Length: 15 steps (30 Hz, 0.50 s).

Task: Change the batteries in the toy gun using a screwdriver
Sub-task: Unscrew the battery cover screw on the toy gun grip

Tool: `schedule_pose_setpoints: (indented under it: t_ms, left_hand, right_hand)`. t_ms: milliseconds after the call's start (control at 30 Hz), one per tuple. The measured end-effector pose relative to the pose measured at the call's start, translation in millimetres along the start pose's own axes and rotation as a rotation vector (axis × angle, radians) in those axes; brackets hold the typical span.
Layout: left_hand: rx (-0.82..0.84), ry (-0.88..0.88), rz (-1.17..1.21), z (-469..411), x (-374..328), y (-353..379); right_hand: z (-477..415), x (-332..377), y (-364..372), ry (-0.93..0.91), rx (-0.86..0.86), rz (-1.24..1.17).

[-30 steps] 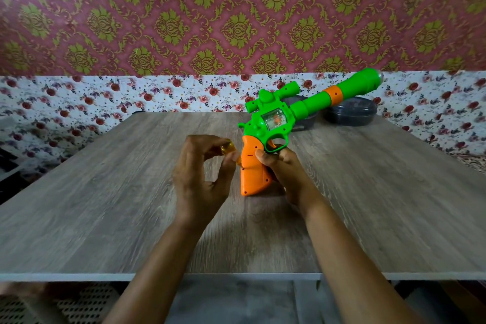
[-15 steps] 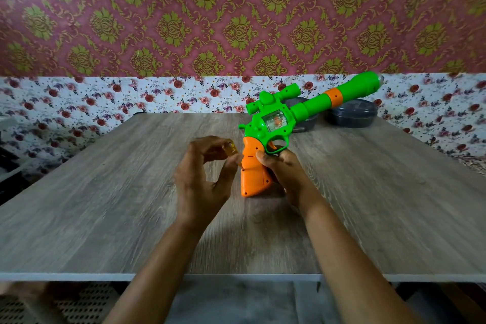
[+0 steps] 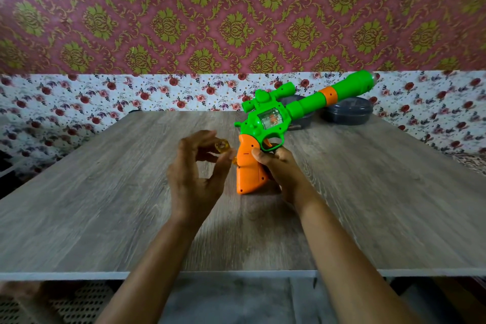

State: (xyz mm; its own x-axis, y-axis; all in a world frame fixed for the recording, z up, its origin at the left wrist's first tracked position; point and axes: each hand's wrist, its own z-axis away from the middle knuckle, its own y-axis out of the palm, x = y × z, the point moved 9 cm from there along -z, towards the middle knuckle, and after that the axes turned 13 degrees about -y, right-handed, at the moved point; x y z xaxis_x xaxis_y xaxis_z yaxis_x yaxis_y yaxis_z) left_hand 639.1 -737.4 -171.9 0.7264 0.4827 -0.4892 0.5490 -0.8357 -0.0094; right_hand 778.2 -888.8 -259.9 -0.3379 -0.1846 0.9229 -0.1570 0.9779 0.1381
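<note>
Wooden surface (image 3: 105, 205): toy gun (image 3: 273, 118) is gripped by right hand (image 3: 278, 168), screwdriver (image 3: 221, 145) pinched by left hand (image 3: 194, 179); screw-turning judged underway, steadiness needed.

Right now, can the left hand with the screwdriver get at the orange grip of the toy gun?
Probably yes. The right hand holds the orange grip from its right side, so the side facing the left hand is bare; the screwdriver tip looks close to it.
</note>
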Motion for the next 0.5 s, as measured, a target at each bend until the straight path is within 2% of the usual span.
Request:
schedule_pose_setpoints:
  t_ms: [200,367,500]
  left_hand:
    - [0.015,0.041,-0.031,-1.0,-2.8,0.8]
    - [0.016,-0.074,0.03,-1.4,4.4,0.7]
    - [0.036,-0.009,-0.066,-2.4,1.7,2.9]
  right_hand:
    - [0.3,1.1,0.9,-0.001,0.012,0.007]
    - [2.2,2.1,1.4,0.006,0.026,0.006]
    - [2.7,3.8,1.1,0.002,0.029,0.019]
